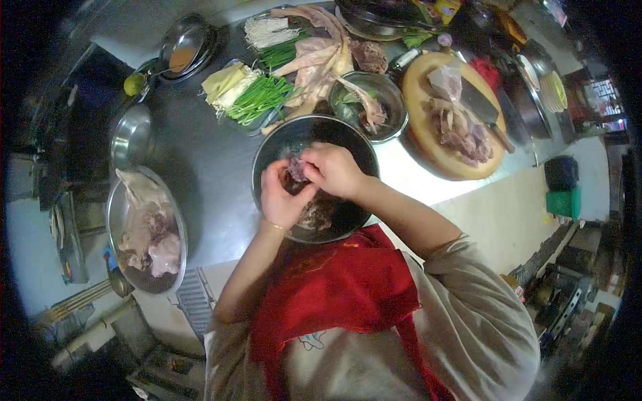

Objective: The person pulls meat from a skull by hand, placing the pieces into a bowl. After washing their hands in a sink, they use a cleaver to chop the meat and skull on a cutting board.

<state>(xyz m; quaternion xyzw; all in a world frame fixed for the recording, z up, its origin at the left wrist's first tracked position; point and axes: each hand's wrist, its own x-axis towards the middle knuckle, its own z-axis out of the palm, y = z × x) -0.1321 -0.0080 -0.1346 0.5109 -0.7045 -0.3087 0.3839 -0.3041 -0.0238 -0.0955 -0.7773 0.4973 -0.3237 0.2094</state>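
Over a dark round pan (356, 150), my left hand (286, 199) and my right hand (334, 171) meet with fingers closed on a piece of raw meat (295, 170). The meat is dark and purplish, and the fingers hide part of it. More brownish meat (316, 215) lies in the bottom of the pan, below my hands. Just beyond the pan stands a metal bowl (398, 123) with a bony piece of poultry (372, 110) and some greens in it.
A round chopping board (418, 87) at right bears cut meat (461, 134) and a cleaver (478, 102). Left is an oval metal dish (175, 266) of raw poultry (148, 224). Behind the pan lie a plucked bird (319, 67) and chopped greens (262, 97). A small metal bowl (132, 137) stands far left.
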